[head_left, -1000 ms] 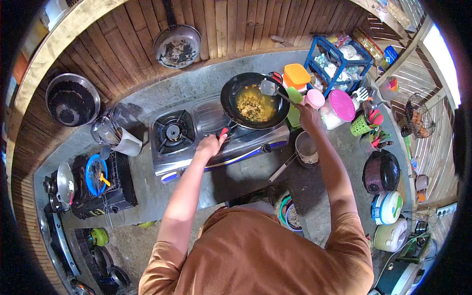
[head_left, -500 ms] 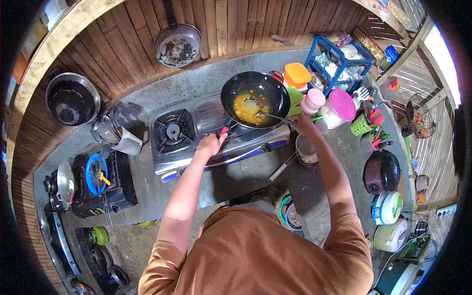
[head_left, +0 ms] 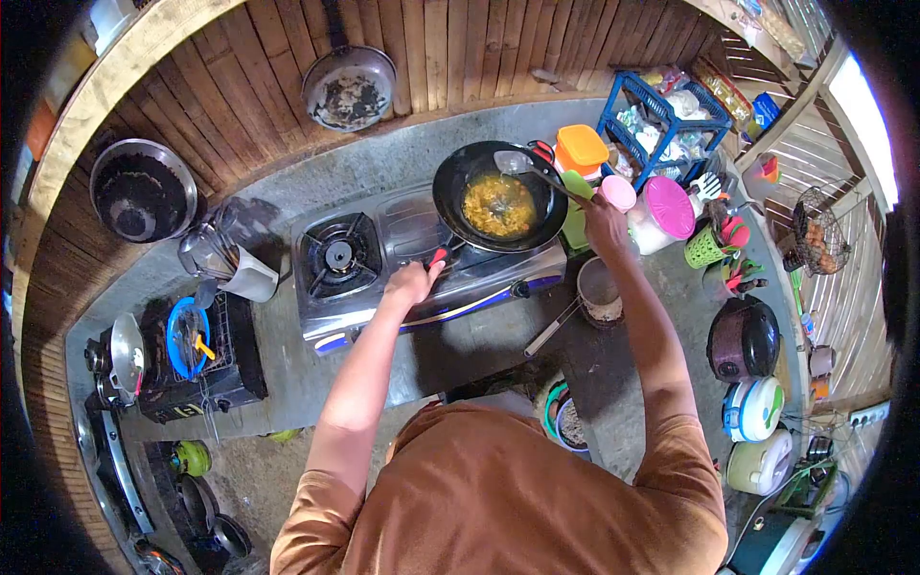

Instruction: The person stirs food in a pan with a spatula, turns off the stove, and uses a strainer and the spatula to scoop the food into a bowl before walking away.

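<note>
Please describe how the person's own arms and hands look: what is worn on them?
Both arms are bare below the short sleeves of an orange-brown T-shirt. The left hand and right hand are ungloved; no watch, ring or bracelet is visible.

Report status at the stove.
Left hand grips wok handle. Right hand holds spatula over far rim. Yellow food in wok. Pink-lidded jar close by right hand.

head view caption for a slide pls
Left hand grips the wok handle while right hand holds a spatula above it
</note>
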Tool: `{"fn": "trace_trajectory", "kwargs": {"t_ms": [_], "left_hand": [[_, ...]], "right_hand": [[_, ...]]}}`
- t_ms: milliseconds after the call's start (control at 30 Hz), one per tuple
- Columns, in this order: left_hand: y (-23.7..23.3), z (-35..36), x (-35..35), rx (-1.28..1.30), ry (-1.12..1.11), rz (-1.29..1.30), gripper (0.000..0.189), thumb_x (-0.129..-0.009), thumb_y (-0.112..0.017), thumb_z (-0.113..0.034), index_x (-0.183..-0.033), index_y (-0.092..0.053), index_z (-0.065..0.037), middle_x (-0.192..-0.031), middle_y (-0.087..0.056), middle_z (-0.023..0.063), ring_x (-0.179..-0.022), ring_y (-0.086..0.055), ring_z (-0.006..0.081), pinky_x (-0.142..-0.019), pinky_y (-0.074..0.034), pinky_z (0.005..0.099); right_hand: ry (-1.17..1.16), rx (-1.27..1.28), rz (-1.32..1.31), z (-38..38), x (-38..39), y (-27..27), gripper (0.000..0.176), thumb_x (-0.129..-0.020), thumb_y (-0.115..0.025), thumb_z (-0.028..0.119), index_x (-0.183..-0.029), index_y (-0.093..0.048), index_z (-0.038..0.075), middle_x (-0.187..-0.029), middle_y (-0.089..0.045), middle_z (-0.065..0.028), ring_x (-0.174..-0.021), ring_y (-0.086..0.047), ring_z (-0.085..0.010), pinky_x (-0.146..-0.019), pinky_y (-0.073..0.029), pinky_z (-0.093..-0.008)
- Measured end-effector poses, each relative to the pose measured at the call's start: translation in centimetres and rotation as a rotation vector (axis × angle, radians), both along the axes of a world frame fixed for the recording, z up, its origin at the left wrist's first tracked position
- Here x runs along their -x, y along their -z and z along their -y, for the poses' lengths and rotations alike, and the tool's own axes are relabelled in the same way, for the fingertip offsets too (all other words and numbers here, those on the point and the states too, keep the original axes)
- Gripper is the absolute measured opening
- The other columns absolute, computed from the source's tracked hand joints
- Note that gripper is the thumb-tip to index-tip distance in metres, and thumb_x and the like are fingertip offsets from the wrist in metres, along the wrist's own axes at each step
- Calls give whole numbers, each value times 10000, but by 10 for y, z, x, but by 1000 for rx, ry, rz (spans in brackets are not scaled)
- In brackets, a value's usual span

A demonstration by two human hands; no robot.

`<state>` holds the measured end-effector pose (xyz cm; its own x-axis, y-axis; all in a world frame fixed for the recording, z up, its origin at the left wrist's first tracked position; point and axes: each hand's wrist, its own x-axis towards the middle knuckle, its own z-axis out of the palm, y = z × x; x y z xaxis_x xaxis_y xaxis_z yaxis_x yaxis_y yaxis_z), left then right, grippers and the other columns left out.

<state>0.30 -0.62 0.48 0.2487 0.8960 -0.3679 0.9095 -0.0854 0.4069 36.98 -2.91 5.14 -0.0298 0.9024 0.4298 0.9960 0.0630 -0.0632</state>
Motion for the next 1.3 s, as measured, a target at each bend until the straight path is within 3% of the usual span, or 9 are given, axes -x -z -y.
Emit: {"fn": "trace_trajectory", "kwargs": {"t_ms": [200, 333, 533, 800, 867, 933, 1100, 1200, 1300], "left_hand": [[3, -4, 0, 36, 4, -9, 755, -850, -287, -609, -1008, -562, 76, -1016, -560, 284, -1008, -532, 385, -874, -417, 434], [2, -4, -1, 65, -2, -36, 709, -858, -293, -591, -1045, -559, 39, -1070, -553, 257, -1037, -524, 365, -886, -415, 426], [2, -4, -1, 75, 6, -44, 716, -856, -293, -594, -1053, -553, 44, -1064, -554, 261, -1039, -523, 367, -889, -412, 426], [1, -4, -1, 76, -5, -39, 711, -856, -295, -593, -1060, -552, 39, -1078, -550, 255, -1045, -518, 366, -896, -410, 424], [3, -3, -1, 76, -4, -38, 710, -856, -295, -592, -1061, -552, 37, -1080, -550, 252, -1046, -517, 366, -897, -409, 423], [5, -1, 0, -19, -19, 10, 760, -848, -300, -607, -938, -587, 92, -948, -565, 313, -969, -540, 411, -851, -423, 448], [6, -2, 1, -20, -8, 34, 766, -848, -294, -610, -944, -585, 92, -959, -563, 313, -980, -533, 413, -856, -420, 446], [7, -3, 1, -19, -2, 25, 773, -846, -289, -616, -954, -580, 92, -966, -561, 313, -979, -534, 412, -857, -420, 446], [4, -2, 2, -20, -1, 5, 778, -845, -285, -621, -964, -573, 92, -972, -561, 311, -976, -537, 411, -856, -421, 446]], "right_hand": [[143, 160, -21, -6, -4, 21, 395, -737, -462, 39, -1084, -588, 181, -963, -564, -159, -735, -604, -330, -598, -501, -424], [81, 105, -143, -13, -8, 48, 376, -748, -464, 61, -1075, -599, 188, -952, -583, -188, -734, -606, -348, -616, -497, -447], [12, 275, -233, -16, 11, 44, 303, -787, -463, 112, -1026, -638, 182, -777, -635, -165, -688, -613, -357, -638, -496, -431], [-154, 527, -572, -7, 15, 19, 258, -765, -589, 105, -1009, -654, 152, -719, -630, -122, -642, -602, -214, -621, -466, -364], [-176, 487, -525, -8, 5, 18, 259, -771, -573, 109, -1014, -651, 153, -737, -630, -129, -674, -610, -229, -637, -471, -364], [-197, 448, -477, -10, -1, 18, 260, -778, -557, 114, -1019, -648, 154, -754, -630, -136, -707, -618, -244, -653, -477, -365], [62, 321, -297, 3, 3, -10, 296, -782, -527, 62, -1056, -623, 117, -915, -606, -190, -817, -599, -324, -711, -476, -383], [81, 203, -90, 0, -12, 8, 348, -769, -473, 65, -1078, -593, 170, -864, -594, -188, -762, -609, -340, -649, -491, -443], [103, 171, -96, 4, -20, 16, 334, -765, -455, 47, -1056, -586, 145, -827, -585, -193, -752, -609, -343, -631, -492, -442]]}}
